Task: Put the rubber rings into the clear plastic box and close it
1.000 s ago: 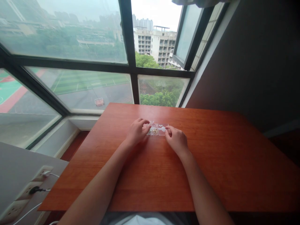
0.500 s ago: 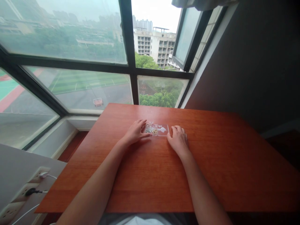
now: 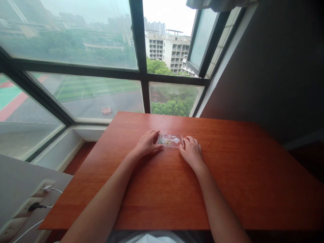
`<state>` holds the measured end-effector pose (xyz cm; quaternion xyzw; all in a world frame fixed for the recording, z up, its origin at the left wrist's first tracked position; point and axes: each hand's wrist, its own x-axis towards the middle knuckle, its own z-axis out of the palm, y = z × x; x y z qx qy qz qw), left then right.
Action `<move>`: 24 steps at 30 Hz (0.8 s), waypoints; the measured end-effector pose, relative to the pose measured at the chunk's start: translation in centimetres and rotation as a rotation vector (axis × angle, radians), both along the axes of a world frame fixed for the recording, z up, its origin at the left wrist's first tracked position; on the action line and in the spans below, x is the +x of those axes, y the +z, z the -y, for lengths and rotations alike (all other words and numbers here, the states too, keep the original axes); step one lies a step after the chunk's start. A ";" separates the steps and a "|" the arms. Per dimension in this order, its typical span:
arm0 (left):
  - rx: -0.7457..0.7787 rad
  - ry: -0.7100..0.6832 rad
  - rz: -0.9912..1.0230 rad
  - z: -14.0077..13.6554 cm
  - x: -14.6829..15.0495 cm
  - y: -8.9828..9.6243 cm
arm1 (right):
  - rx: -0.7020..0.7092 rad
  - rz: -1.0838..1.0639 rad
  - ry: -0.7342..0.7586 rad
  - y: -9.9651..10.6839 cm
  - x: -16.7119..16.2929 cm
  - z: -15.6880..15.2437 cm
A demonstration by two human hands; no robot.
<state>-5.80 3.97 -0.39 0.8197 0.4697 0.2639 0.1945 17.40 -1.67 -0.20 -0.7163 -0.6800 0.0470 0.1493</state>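
A small clear plastic compartment box [image 3: 164, 139] lies opened out flat on the table, with several small coloured and gold-toned items in its compartments, too small to name. Its clear lid [image 3: 176, 141], marked with a white shape, is folded out to the right. My left hand [image 3: 149, 141] grips the box's left end, thumb along the near side and fingers at the far side. At the lid's right edge is my right hand [image 3: 191, 150], its thumb at the near corner and its curled fingers against the edge.
The reddish-brown wooden table [image 3: 162, 189] reaches up to a dark-framed window [image 3: 144, 91]. A dark wall [image 3: 265, 67] stands at the right. Power sockets [image 3: 27, 206] with plugs and white cables are low on the left.
My right hand has shifted slightly left, closer in on the lid's edge. The box and my left hand have barely moved; the view has drifted a little.
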 end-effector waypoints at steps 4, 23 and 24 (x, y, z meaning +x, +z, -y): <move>0.012 0.000 -0.023 0.0 0.0 -0.2 | 0.006 -0.015 -0.003 0.0 0.0 -0.1; 0.024 0.009 -0.062 0.6 0.4 0.1 | 0.157 -0.479 0.122 -0.5 -0.6 -0.4; 0.025 0.007 -0.060 0.6 0.5 0.2 | 0.174 -0.492 0.142 -0.5 -0.7 -0.3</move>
